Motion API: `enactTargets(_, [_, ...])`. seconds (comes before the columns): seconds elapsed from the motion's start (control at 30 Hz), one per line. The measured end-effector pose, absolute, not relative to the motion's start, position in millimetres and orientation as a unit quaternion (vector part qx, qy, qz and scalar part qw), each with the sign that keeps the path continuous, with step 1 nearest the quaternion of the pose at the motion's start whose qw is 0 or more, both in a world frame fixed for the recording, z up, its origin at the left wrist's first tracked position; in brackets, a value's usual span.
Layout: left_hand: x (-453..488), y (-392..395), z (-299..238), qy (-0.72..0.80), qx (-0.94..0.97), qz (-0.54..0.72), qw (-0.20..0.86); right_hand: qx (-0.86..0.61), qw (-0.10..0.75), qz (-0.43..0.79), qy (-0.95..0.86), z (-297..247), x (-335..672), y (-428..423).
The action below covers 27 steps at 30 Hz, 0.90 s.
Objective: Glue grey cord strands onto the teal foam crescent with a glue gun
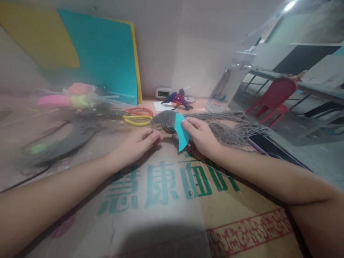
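Observation:
My right hand (202, 136) pinches a teal crescent-shaped piece of sheet (182, 134), thumb on its face. A dark grey curved piece (163, 117) meets its upper left edge; whether the two are joined I cannot tell. Left of these, my left hand (145, 141) hovers low over the cardboard (172, 222), its thumb and fingers pressed together; anything between them is too small to make out. Just beyond the left hand lie scissors with a yellow handle (138, 120) and an orange handle (138, 110). Grey cords (231, 127) are heaped beyond the right hand.
A glue gun (178, 98) with a red light stands by a small digital clock (163, 93) at the wall. A clear bottle (228, 84) and a phone (276, 148) are at right. Teal and yellow sheets (107, 53) lean left, behind blurred plastic bags (77, 98).

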<state>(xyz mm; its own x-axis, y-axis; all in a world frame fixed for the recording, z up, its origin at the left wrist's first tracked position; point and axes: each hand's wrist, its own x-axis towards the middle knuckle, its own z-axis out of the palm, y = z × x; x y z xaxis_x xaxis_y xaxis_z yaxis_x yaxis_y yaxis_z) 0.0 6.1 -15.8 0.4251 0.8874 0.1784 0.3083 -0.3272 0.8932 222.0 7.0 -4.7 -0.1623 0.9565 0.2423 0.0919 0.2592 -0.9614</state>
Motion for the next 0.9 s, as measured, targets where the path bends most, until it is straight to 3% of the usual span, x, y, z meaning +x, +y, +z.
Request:
enactTargets(0.1, [0, 5, -14, 0.419, 0.735, 0.362, 0.393, -0.415, 0.454, 0.451, -0.646, -2, 220, 2])
enactTargets(0.27, [1, 0, -5, 0.421, 0.697, 0.414, 0.406, -0.423, 0.399, 0.322, -0.747, 0, 220, 0])
enactTargets(0.5, [0, -10, 2, 0.436, 0.701, 0.470, 0.312, -0.411, 0.322, 0.246, -0.817, -1, 218, 1])
enactTargets(0.63, [-2, -20, 1, 0.406, 0.722, 0.474, 0.300, -0.363, 0.370, 0.200, -0.832, 0, 220, 0])
enactTargets(0.8, [-3, -15, -3, 0.363, 0.694, 0.479, 0.397, -0.312, 0.428, 0.094, -0.843, 2, 228, 0])
enactTargets(0.9, [-2, -5, -5, 0.360, 0.673, 0.401, 0.506, -0.311, 0.432, 0.062, -0.844, 2, 231, 4])
